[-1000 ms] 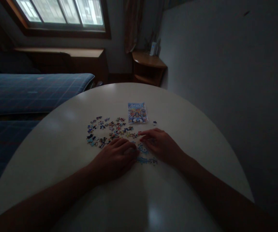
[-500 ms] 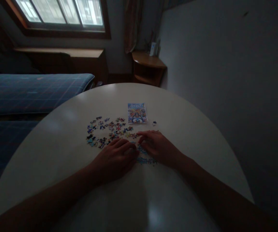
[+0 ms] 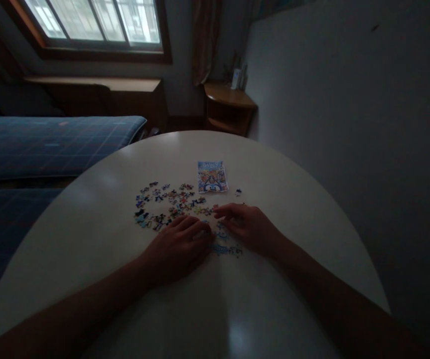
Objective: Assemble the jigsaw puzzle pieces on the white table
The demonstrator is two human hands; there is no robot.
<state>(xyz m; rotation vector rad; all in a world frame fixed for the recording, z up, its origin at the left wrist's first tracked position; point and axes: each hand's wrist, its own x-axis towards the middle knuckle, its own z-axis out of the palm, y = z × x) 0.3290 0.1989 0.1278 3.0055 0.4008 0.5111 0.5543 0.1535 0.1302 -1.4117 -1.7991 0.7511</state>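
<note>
Ahead I see a bright window [image 3: 87,21], a curtain [image 3: 204,42] beside it, a wooden corner shelf [image 3: 229,95], and a plaid mattress [image 3: 58,142] on my left.

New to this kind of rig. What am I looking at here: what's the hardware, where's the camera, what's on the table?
There's no machine: these are a person's bare left hand and right hand. One head-worn camera takes every picture, looking forward and down. On the pale table lie scattered puzzle pieces, a colourful printed packet or sheet, and light-blue pieces close to both hands. It's too dark to tell whether either hand grips a piece.
</note>
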